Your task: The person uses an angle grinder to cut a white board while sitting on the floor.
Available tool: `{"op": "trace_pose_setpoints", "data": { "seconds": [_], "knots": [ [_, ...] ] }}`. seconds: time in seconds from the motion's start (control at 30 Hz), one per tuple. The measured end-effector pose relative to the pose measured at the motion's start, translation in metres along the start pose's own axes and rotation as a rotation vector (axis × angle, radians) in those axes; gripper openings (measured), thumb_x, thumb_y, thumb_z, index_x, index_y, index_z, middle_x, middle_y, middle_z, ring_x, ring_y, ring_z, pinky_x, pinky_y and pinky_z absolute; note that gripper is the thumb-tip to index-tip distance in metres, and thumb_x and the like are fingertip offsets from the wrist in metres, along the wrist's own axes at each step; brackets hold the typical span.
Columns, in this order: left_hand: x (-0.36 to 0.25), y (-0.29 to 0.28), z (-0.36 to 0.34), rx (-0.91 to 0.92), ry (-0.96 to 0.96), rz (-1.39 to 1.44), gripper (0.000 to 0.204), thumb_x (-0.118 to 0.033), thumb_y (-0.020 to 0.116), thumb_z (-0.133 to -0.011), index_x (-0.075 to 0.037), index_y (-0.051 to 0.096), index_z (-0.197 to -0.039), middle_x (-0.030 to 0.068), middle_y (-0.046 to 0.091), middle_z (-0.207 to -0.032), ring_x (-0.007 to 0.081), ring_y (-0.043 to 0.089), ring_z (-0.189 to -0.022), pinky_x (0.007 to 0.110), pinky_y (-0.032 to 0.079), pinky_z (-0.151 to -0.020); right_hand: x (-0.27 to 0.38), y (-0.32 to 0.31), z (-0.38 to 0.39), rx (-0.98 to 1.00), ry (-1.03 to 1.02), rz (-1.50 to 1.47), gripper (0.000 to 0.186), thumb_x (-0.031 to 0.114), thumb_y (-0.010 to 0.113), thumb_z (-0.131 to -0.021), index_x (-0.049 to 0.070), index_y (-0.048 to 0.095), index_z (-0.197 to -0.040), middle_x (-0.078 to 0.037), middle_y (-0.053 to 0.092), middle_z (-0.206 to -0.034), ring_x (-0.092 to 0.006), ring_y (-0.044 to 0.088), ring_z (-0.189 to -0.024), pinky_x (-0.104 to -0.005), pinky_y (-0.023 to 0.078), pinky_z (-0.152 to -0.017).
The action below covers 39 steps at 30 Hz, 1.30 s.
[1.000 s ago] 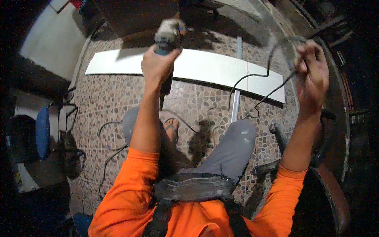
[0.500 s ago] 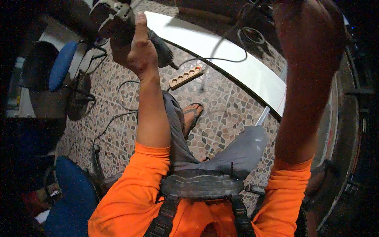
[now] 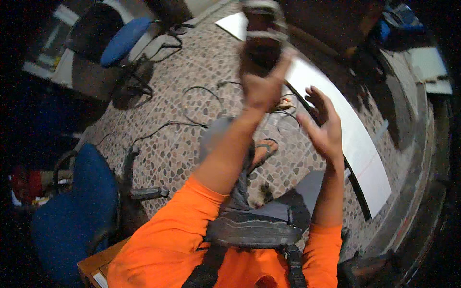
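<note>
My left hand [image 3: 264, 86] grips a dark power tool, an angle grinder [image 3: 263, 36], raised near the top middle and blurred by motion. My right hand [image 3: 321, 127] is open, fingers apart and slightly curved, right of my left hand and visually over the edge of a long white board [image 3: 365, 153] on the floor. Behind and between my hands, a pale power strip [image 3: 286, 102] lies partly hidden among black cords [image 3: 201, 88] on the pebble-patterned tiles.
Blue chairs [image 3: 74, 211] stand at the left, another one [image 3: 122, 41] farther back, with a wooden edge [image 3: 91, 261] at lower left. A blue object [image 3: 394, 26] and a pale panel [image 3: 427, 67] are at upper right. My knees and sandaled foot [image 3: 263, 151] are below my hands.
My left hand has moved rightward with the grinder. My right hand, earlier holding the cord up high, has come down and inward and is open without it. The view has turned.
</note>
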<state>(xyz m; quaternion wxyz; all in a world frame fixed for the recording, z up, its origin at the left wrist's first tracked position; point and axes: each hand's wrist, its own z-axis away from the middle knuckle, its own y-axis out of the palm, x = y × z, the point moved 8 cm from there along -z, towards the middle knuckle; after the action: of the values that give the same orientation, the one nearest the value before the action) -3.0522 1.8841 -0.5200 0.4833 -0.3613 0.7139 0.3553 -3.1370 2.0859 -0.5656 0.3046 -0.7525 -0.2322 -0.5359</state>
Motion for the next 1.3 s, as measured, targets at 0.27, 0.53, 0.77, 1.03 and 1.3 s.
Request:
{"op": "trace_pose_setpoints", "data": {
  "seconds": [0.27,0.53,0.77,1.03,1.3],
  "knots": [
    [0.038,0.111,0.117,0.917,-0.122,-0.308,0.083,-0.046,0.091,-0.081,0.005,0.052,-0.134,0.0303,0.068,-0.120,0.0405,0.069,-0.111,0.049,0.056,-0.098,-0.156,-0.026,0.075,-0.627,0.468,-0.480,0.068,0.026,0.081,-0.096,-0.004,0.049,-0.148,-0.015,0.067,-0.133,-0.0311,0.067,-0.114,-0.0408,0.054,-0.104],
    [0.163,-0.004,-0.009,1.266,-0.596,-0.349,0.063,-0.044,0.076,-0.102,0.002,0.066,-0.144,0.0153,0.079,-0.126,0.0237,0.074,-0.114,0.039,0.059,-0.097,-0.247,-0.166,0.225,-0.897,0.368,-1.196,0.048,0.037,0.065,-0.108,0.001,0.057,-0.139,-0.011,0.065,-0.108,-0.0218,0.064,-0.087,-0.0399,0.058,-0.076],
    [0.493,-0.126,-0.073,0.632,-0.543,-1.258,0.078,-0.056,0.073,-0.094,0.010,0.066,-0.135,0.0351,0.065,-0.143,0.0478,0.066,-0.131,0.049,0.054,-0.109,-0.245,-0.188,0.339,-1.209,0.173,-1.317,0.039,0.027,0.068,-0.103,0.000,0.051,-0.125,-0.010,0.058,-0.108,-0.0233,0.060,-0.101,-0.0397,0.052,-0.092],
    [0.500,-0.146,-0.088,0.134,-0.702,-0.642,0.043,-0.038,0.067,-0.107,0.003,0.074,-0.117,0.0148,0.078,-0.097,0.0244,0.077,-0.077,0.040,0.061,-0.068,-0.220,-0.177,0.365,-1.198,0.090,-1.409,0.063,0.021,0.073,-0.098,-0.001,0.044,-0.150,-0.009,0.056,-0.113,-0.0213,0.058,-0.104,-0.0378,0.053,-0.093],
    [0.169,-0.257,-0.168,-0.010,-0.300,-0.522,0.031,-0.036,0.063,-0.112,-0.009,0.076,-0.120,-0.0079,0.052,-0.079,0.0052,0.046,-0.061,0.025,0.035,-0.052,-0.228,-0.173,0.343,-1.041,0.076,-1.562,0.055,0.023,0.070,-0.100,-0.001,0.045,-0.142,-0.011,0.053,-0.117,-0.0228,0.057,-0.108,-0.0389,0.053,-0.097]
  ]
}}
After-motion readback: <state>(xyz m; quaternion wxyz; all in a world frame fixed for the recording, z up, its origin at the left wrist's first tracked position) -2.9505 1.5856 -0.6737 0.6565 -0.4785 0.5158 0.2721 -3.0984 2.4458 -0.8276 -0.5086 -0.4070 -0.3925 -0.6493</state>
